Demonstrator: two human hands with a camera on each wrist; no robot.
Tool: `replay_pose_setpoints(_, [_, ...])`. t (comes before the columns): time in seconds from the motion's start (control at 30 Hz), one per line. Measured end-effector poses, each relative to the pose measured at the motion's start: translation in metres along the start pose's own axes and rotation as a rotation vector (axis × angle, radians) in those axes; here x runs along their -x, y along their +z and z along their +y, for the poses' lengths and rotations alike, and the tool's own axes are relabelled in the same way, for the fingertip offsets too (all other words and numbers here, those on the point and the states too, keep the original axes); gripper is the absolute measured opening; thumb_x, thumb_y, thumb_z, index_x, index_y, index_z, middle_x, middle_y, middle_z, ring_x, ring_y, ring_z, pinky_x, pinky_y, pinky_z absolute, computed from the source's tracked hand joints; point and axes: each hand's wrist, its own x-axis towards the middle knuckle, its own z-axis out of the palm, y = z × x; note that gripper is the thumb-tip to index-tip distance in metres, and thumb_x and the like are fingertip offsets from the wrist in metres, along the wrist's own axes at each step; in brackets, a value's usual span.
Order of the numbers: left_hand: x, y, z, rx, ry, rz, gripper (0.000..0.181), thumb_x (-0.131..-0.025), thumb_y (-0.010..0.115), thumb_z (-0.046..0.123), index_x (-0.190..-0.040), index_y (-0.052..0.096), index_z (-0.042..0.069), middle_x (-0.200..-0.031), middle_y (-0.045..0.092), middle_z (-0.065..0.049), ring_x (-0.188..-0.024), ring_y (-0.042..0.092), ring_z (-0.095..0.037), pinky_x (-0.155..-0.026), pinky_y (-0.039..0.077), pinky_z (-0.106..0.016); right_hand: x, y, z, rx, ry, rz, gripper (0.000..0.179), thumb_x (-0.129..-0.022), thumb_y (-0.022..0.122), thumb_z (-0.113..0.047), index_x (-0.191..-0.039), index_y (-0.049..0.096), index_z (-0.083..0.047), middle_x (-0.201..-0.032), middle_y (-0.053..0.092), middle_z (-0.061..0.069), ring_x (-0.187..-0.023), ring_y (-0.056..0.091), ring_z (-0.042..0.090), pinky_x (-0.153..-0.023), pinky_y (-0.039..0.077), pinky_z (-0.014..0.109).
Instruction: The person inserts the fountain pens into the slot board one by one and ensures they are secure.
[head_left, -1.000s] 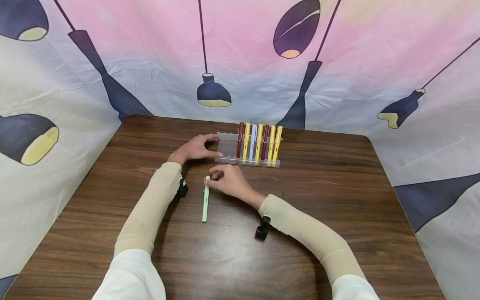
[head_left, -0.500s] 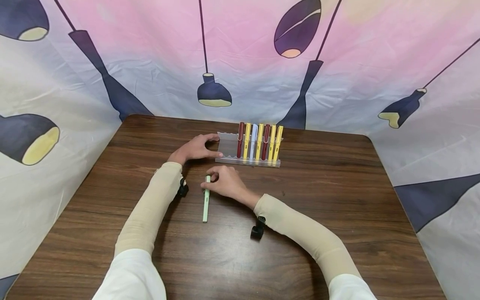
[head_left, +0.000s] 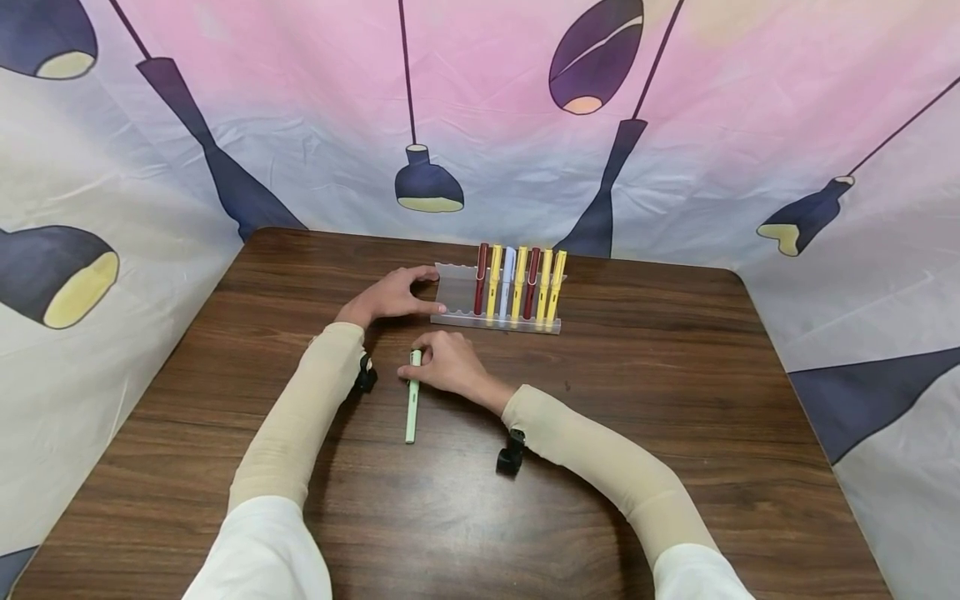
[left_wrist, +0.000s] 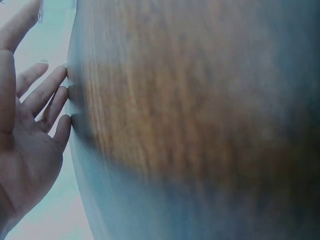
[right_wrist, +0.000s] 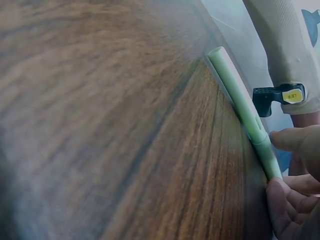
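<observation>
A pale green capped pen (head_left: pixel 412 412) lies on the table, pointing toward the person. My right hand (head_left: pixel 452 365) pinches its far, clip end; in the right wrist view, the thumb touches the side of the pen (right_wrist: pixel 236 90) and curled fingers meet its end. Beyond it stands a clear plastic pen rack (head_left: pixel 455 293), with several pens upright along its middle and right. My left hand (head_left: pixel 388 296) rests against the rack's left end, thumb at the front ledge and index finger at the back edge. In the left wrist view, that hand (left_wrist: pixel 30 155) has its fingers loosely extended, fingertips touching the tabletop.
In the rack, dark red pens (head_left: pixel 481 279), yellow pens (head_left: pixel 519 287) and one light blue pen (head_left: pixel 506 287) lean back side by side. The wooden table (head_left: pixel 675 375) meets a printed cloth backdrop (head_left: pixel 510 100) behind. Black wrist cameras (head_left: pixel 511 454) hang beneath both forearms.
My right hand has shifted slightly left over the pen's far end, its thumb now reaching across the pen. The pen has hardly moved. The left hand and rack stay as they were.
</observation>
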Motion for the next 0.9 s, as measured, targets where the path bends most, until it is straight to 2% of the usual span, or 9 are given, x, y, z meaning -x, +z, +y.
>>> replay_pose_setpoints(0.17, [-0.0001, -0.0003, 0.0005, 0.004, -0.002, 0.002, 0.089, -0.089, 0.078, 0.048, -0.156, 0.040, 0.005, -0.154, 0.049, -0.016, -0.144, 0.042, -0.033, -0.119, 0.034, -0.052, -0.0005, 0.0003, -0.0005, 0.016, 0.001, -0.001, 0.044, -0.084, 0.084, -0.044, -0.114, 0.078, -0.012, -0.063, 0.064, -0.014, -0.061, 0.060, 0.000, -0.080, 0.053, 0.036])
replay_pose_setpoints(0.33, [-0.0002, -0.0002, 0.0000, -0.003, 0.002, 0.002, 0.090, -0.088, 0.078, 0.049, -0.156, 0.039, 0.004, -0.154, 0.049, -0.016, -0.145, 0.042, -0.033, -0.119, 0.033, -0.053, -0.0001, -0.0001, -0.0016, 0.023, 0.004, -0.006, 0.043, -0.083, 0.085, -0.042, -0.112, 0.077, -0.012, -0.062, 0.064, -0.013, -0.059, 0.060, 0.000, -0.074, 0.052, 0.031])
replay_pose_setpoints(0.67, [0.0005, 0.0001, 0.0005, 0.000, -0.001, 0.005, 0.089, -0.088, 0.078, 0.049, -0.156, 0.040, 0.005, -0.153, 0.049, -0.015, -0.144, 0.042, -0.032, -0.119, 0.034, -0.052, 0.0001, -0.0004, -0.0003, 0.030, -0.016, 0.017, 0.024, -0.084, 0.085, -0.034, -0.095, 0.076, -0.014, -0.065, 0.064, -0.012, -0.063, 0.059, 0.002, -0.066, 0.049, 0.025])
replay_pose_setpoints(0.9, [-0.0001, 0.0003, -0.0003, 0.002, 0.006, 0.007, 0.088, -0.089, 0.078, 0.047, -0.155, 0.040, 0.004, -0.153, 0.050, -0.016, -0.144, 0.042, -0.033, -0.118, 0.034, -0.053, 0.0002, -0.0012, 0.0009, 0.007, -0.010, 0.026, 0.019, -0.085, 0.082, -0.029, -0.095, 0.076, -0.014, -0.067, 0.065, -0.012, -0.062, 0.059, 0.001, -0.066, 0.049, 0.024])
